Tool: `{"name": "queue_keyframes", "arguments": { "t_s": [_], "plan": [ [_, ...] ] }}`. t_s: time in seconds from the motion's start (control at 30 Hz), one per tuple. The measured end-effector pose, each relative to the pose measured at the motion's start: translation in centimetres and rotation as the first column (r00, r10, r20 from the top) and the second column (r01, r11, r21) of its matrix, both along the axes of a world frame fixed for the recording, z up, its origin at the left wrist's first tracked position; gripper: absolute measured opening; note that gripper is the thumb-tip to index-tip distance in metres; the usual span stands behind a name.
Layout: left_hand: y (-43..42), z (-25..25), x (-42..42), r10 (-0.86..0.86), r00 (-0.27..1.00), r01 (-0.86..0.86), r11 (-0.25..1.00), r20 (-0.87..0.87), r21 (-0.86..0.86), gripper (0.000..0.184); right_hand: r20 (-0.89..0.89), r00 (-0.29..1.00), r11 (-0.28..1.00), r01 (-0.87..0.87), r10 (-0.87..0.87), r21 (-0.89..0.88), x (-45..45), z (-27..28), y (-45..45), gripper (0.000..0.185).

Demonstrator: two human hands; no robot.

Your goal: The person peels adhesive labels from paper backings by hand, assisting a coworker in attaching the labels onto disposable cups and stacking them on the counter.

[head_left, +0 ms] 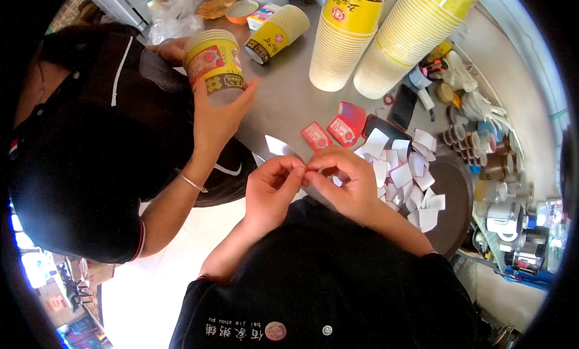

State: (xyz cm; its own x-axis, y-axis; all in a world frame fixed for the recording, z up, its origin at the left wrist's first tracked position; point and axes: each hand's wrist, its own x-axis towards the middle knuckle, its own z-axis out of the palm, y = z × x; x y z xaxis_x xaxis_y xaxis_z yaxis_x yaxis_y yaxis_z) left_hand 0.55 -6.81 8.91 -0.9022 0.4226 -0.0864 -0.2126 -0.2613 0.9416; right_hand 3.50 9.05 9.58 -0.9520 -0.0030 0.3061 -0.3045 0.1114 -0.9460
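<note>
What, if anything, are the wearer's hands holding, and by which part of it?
Can't tell: the left hand and right hand meet at the tips, hiding whatever may be pinched between them.

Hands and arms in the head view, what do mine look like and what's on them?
Your left hand and right hand are bare, with no gloves or rings visible. You wear a short-sleeved black shirt; its left sleeve has thin red trim at the hem. The chest carries white lettering and a round reddish emblem.
</note>
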Motion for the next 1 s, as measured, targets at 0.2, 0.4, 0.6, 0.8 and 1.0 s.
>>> {"name": "queue_keyframes", "arguments": {
  "t_s": [0.2, 0.4, 0.6, 0.8, 1.0],
  "plan": [
    [0.2, -0.7, 0.3, 0.058, 0.963, -0.109, 0.976, -0.262, -0.186, 0.004, 0.034, 0.999, 0.999, 0.032, -0.033, 0.023, 0.2, 0.2, -0.1, 0.012],
    [0.0, -0.6, 0.4, -0.001, 0.911, -0.164, 0.917, -0.413, -0.364, 0.002, 0.010, 0.998, 0.989, 0.053, -0.055, 0.136, 0.4, 0.1, 0.0, 0.015],
    [0.3, 0.1, 0.5, 0.061, 0.996, -0.071, 0.985, -0.072, -0.158, 0.004, -0.014, 0.999, 0.993, 0.050, -0.049, 0.104, 0.4, 0.1, -0.1, 0.016],
    [0.6, -0.3, 0.6, 0.058, 0.998, -0.056, 0.995, 0.022, -0.077, 0.004, -0.085, 0.993, 0.977, 0.101, -0.086, 0.187, 0.5, 0.2, -0.1, 0.017],
    [1.0, 0.0, 0.9, 0.097, 0.981, -0.137, 0.958, -0.166, -0.251, 0.005, -0.108, 0.987, 0.977, 0.134, -0.116, 0.168, 0.4, -0.1, -0.3, 0.016]
  ]
}}
